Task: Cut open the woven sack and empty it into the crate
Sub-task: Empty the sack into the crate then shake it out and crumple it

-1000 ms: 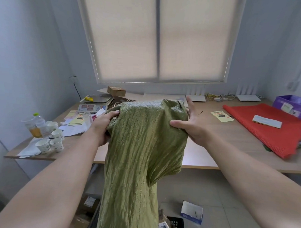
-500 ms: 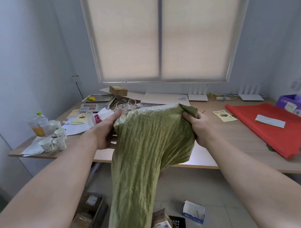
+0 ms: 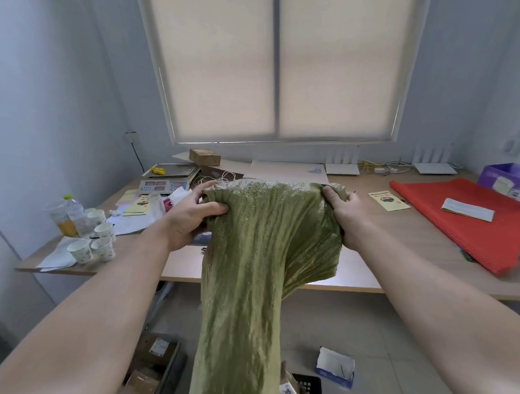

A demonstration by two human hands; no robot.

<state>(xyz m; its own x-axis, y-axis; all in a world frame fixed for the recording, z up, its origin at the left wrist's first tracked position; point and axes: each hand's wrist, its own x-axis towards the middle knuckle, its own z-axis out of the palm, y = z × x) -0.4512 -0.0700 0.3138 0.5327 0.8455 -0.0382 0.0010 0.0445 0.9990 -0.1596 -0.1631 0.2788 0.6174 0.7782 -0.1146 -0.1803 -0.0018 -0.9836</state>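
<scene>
A green woven sack (image 3: 259,270) hangs limp from my two hands in front of the table, its lower end running out of the bottom of the view. My left hand (image 3: 190,221) grips its upper left corner and my right hand (image 3: 345,217) grips its upper right corner, both at table height. A black slotted crate (image 3: 308,388) shows only a corner on the floor below, right of the sack, with packets sticking out of it. The sack hides most of the crate.
A wooden table (image 3: 384,230) holds a weighing scale (image 3: 168,180), paper cups (image 3: 93,238), a bottle (image 3: 72,216), papers, a red mat (image 3: 470,222) and a purple box (image 3: 510,182). On the floor lie cardboard boxes (image 3: 152,364) at left and a small blue-white box (image 3: 334,366) at right.
Both hands have dropped slightly with the sack's top edge. My right hand went from open fingers on the sack to a closed grip, and the two hands moved farther apart.
</scene>
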